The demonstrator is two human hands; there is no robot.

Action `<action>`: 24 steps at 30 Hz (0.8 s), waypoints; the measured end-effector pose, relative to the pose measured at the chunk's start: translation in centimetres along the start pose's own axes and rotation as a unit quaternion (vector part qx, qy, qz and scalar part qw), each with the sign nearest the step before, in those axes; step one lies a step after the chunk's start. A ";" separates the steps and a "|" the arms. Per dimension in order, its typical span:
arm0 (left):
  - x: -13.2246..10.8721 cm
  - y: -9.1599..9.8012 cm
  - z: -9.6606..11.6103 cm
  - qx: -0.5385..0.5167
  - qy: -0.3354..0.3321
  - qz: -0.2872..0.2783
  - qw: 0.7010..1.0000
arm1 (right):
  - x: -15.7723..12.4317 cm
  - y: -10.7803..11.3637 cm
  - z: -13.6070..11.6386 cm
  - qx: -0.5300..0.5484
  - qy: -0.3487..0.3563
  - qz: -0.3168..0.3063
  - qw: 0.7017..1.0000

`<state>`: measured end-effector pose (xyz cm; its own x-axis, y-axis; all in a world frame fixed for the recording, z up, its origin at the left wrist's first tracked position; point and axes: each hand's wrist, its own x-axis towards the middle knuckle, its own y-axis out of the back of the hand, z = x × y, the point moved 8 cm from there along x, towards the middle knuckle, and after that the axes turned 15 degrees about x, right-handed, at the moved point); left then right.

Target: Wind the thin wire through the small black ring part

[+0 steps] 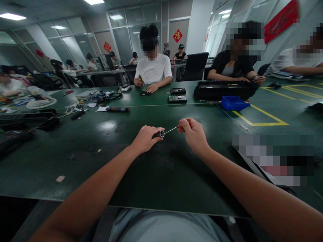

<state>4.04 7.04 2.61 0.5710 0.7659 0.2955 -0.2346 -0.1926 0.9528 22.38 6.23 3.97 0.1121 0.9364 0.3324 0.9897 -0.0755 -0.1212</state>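
Note:
My left hand [147,138] is closed around a short dark cylinder [157,134]. A pale ring [162,133] rims the cylinder's round end, which faces right and towards me. To its right, my right hand [193,132] pinches a thin straight metal rod [170,130] near its far end, where a small reddish bit shows between the fingertips. The rod's other tip points at the ringed end; whether it touches or enters the cylinder I cannot tell. Both hands are above the green tabletop [161,178].
Across the table a person in a white shirt [153,69] works with a screwdriver. Hard drives [177,98], a blue bin [234,103] and a long black case [224,90] lie beyond my hands. A dark pen-shaped tool [118,109] and cables are left; a blurred-out sheet [272,161] is right.

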 end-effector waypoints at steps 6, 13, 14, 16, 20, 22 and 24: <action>0.0 0.4 -0.3 0.007 0.021 0.015 1.000 | -0.5 -1.2 -1.1 -0.058 0.023 -0.067 0.996; 0.0 0.5 -0.4 -0.010 0.031 0.038 0.999 | -0.5 -1.0 -0.7 -0.051 0.010 -0.044 0.998; 0.0 0.4 -0.3 -0.013 0.031 0.037 0.999 | -0.5 -1.0 -0.7 -0.048 0.007 -0.041 0.998; 0.0 0.2 -0.3 -0.014 0.031 0.032 0.999 | -0.7 -0.9 -1.0 -0.067 0.021 -0.027 0.997; -0.1 0.2 -0.2 -0.015 0.038 0.031 0.999 | -0.9 -1.1 -1.4 -0.099 0.045 -0.036 0.993; -0.1 0.3 -0.2 -0.017 0.042 0.032 0.998 | -0.9 -1.2 -1.0 -0.089 0.029 -0.046 0.995; 0.0 0.3 -0.2 -0.016 0.041 0.028 0.999 | -0.8 -1.1 -0.8 -0.091 0.025 -0.041 0.995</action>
<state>3.77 7.08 2.87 0.4899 0.8027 0.3400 -0.2900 -0.2178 0.9319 21.25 5.26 4.60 0.0292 0.9243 0.3805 0.9950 -0.0635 0.0777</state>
